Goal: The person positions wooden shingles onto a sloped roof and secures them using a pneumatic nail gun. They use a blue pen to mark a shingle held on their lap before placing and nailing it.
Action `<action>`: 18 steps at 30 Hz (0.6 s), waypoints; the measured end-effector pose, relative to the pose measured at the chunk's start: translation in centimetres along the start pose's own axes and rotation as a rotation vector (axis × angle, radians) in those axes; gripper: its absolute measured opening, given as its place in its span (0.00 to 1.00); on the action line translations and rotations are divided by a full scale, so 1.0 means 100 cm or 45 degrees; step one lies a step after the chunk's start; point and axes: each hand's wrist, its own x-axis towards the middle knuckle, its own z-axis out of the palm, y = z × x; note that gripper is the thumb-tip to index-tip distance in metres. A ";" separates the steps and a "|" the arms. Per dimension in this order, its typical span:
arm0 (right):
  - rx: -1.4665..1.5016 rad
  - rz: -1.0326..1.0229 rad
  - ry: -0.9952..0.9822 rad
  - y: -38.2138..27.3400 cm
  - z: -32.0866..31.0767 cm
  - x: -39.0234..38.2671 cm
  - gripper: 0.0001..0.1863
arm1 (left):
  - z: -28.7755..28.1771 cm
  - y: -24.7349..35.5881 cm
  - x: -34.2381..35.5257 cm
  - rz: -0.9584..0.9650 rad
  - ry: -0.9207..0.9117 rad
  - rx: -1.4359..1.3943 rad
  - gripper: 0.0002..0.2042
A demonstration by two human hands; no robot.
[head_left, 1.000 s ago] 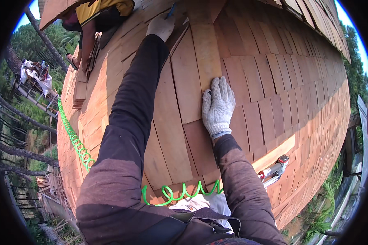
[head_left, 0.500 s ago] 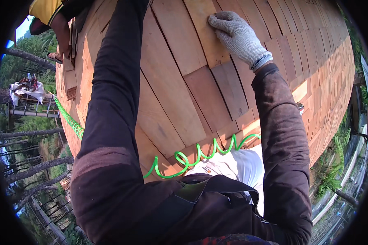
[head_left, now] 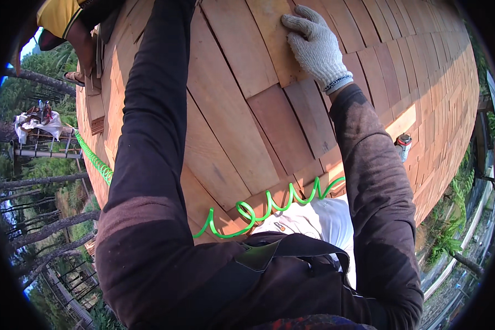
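Observation:
In a white knitted glove, my right hand (head_left: 316, 48) rests palm down at the top of the view, on a yellowish wooden shingle (head_left: 272, 36) and the boards beside it. Its thumb and forefinger are spread and point left. A greyish-brown shingle (head_left: 309, 115) lies just below this hand. My left arm reaches up past the top edge, so the left hand is out of the picture. Longer pale boards (head_left: 225, 126) lie between my two arms.
A green coiled hose (head_left: 247, 217) crosses by my waist and runs on at the left. Right of my right forearm sits a small red and silver cylindrical part (head_left: 403, 144). At upper left another person (head_left: 80, 38) is beside stacked shingles (head_left: 95, 113). Trees and poles stand below.
The thumb and fingers of my right hand have spread apart. My right forearm has shifted a little left, uncovering more of the red and silver part.

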 end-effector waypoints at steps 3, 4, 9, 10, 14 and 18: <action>0.115 0.037 0.040 -0.012 0.003 0.009 0.20 | -0.012 -0.012 -0.002 0.011 -0.086 0.045 0.08; 0.157 0.066 0.047 -0.014 0.004 0.010 0.20 | -0.014 -0.011 -0.004 -0.011 -0.150 0.012 0.09; -0.021 -0.020 0.068 0.012 0.011 0.007 0.20 | -0.027 0.016 -0.002 -0.148 -0.201 -0.211 0.09; -0.072 -0.103 0.102 0.011 0.011 0.019 0.21 | -0.031 0.013 0.009 -0.188 -0.187 -0.244 0.09; -0.114 -0.101 0.167 -0.008 0.014 0.006 0.24 | -0.049 0.031 0.024 -1.199 -0.592 -0.678 0.21; -0.308 -0.138 0.081 -0.033 0.022 -0.005 0.34 | -0.087 0.037 0.026 -1.252 -0.221 -1.107 0.24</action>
